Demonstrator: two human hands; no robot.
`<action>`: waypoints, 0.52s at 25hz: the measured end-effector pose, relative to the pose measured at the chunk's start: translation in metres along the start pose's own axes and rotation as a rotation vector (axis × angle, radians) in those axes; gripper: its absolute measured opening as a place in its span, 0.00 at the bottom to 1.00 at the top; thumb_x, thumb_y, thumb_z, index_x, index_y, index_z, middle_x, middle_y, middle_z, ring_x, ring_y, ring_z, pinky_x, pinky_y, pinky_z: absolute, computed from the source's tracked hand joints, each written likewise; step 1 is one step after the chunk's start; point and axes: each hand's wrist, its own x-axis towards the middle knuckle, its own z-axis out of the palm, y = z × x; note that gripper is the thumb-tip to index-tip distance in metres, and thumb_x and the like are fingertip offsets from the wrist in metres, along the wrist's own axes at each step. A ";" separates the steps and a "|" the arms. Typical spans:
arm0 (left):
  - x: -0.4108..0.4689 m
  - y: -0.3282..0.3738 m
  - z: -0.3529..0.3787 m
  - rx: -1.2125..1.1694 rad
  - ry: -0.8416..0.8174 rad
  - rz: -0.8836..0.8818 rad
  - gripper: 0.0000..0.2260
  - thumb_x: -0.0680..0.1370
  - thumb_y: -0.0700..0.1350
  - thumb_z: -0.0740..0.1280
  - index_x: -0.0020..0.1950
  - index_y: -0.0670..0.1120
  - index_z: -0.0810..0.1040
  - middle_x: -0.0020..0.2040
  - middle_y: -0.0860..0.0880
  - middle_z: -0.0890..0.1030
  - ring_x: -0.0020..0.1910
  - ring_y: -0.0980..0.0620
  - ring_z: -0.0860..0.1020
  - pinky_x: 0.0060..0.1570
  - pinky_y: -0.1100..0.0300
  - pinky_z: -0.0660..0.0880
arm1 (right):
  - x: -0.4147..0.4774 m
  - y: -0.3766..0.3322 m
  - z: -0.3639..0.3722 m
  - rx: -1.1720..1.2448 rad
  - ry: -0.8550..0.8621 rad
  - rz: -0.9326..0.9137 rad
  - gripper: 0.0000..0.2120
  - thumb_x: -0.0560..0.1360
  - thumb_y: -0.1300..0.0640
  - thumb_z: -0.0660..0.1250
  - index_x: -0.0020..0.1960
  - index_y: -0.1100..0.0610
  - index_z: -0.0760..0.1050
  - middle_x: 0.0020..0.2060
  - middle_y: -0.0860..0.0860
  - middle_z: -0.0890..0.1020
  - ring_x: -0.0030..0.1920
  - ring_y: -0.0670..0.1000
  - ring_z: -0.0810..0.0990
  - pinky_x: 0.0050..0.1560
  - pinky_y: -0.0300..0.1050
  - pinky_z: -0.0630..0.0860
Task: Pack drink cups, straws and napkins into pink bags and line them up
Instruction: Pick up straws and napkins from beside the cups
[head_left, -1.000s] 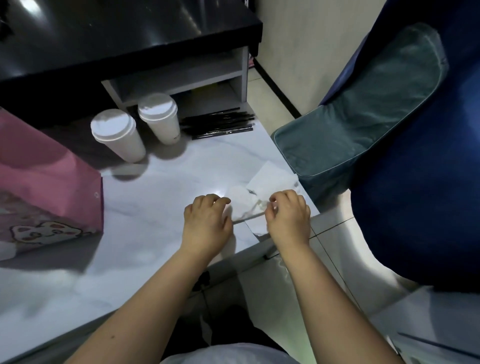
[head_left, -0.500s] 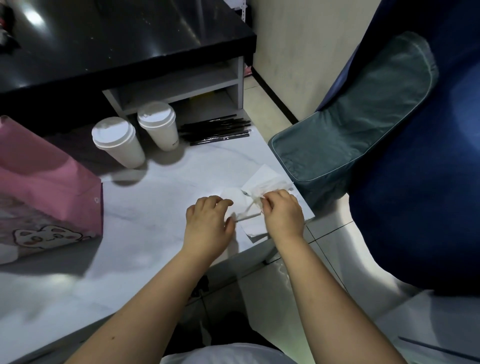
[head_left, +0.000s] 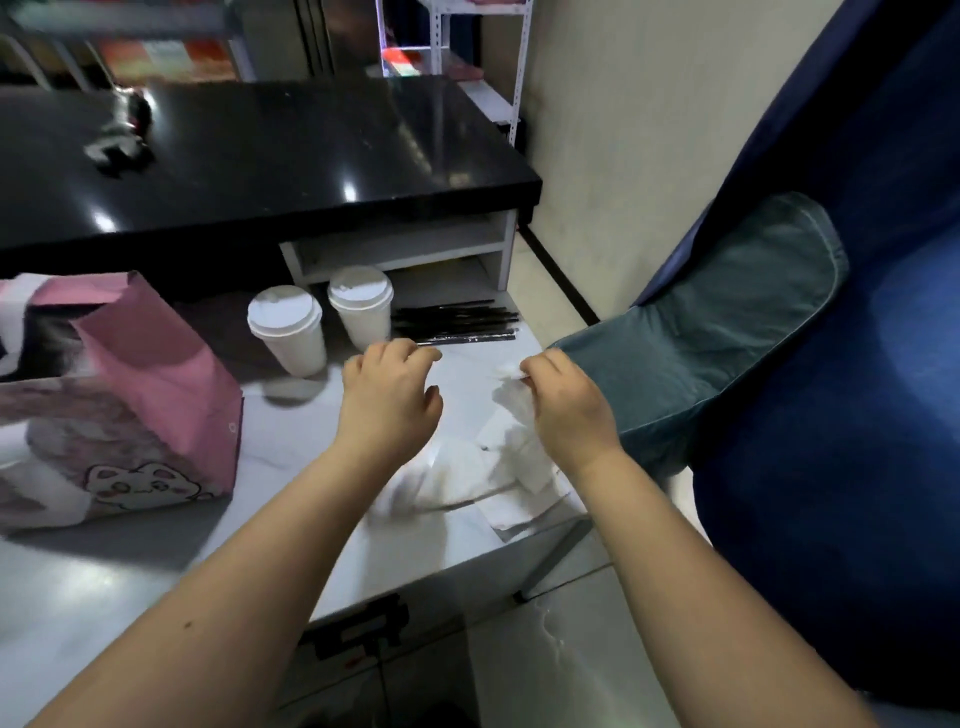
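Note:
My right hand (head_left: 563, 405) pinches a white napkin (head_left: 511, 402) by its top edge and holds it lifted above a loose pile of napkins (head_left: 467, 478) on the white marble table (head_left: 156, 561). My left hand (head_left: 389, 400) hovers over the table with fingers loosely curled and holds nothing. Two white lidded cups (head_left: 288, 327) (head_left: 361, 304) stand at the back of the table. Black straws (head_left: 454, 322) lie to their right. An open pink bag (head_left: 119, 400) with a cat print stands at the left.
A black counter (head_left: 260, 156) with a white shelf unit (head_left: 415, 249) under it rises behind the table. A teal cushion (head_left: 717, 332) on a blue seat (head_left: 857, 364) presses close at the right. Tiled floor shows past the table's near edge.
Both hands rose off the napkin pile and moved apart. The right hand lifted one napkin; the left hand let go. The camera tilted up, showing more of the counter.

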 end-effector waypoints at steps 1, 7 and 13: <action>0.006 -0.007 -0.013 0.016 0.028 -0.001 0.18 0.74 0.45 0.66 0.64 0.48 0.76 0.58 0.47 0.76 0.59 0.43 0.71 0.56 0.49 0.64 | 0.013 -0.011 -0.007 -0.008 0.008 -0.076 0.08 0.68 0.75 0.68 0.44 0.66 0.77 0.41 0.59 0.78 0.37 0.60 0.76 0.32 0.44 0.67; 0.019 -0.078 -0.103 0.107 0.210 -0.055 0.17 0.73 0.45 0.67 0.62 0.48 0.77 0.57 0.47 0.78 0.58 0.43 0.73 0.55 0.50 0.65 | 0.091 -0.103 -0.024 -0.066 -0.017 -0.491 0.11 0.64 0.79 0.62 0.42 0.67 0.75 0.38 0.61 0.76 0.33 0.60 0.73 0.30 0.51 0.71; -0.008 -0.180 -0.176 0.113 0.338 -0.133 0.16 0.72 0.43 0.69 0.60 0.46 0.79 0.54 0.46 0.79 0.57 0.42 0.75 0.54 0.48 0.67 | 0.132 -0.216 -0.001 -0.163 0.034 -0.765 0.11 0.61 0.77 0.67 0.39 0.64 0.76 0.36 0.58 0.77 0.32 0.58 0.72 0.31 0.53 0.73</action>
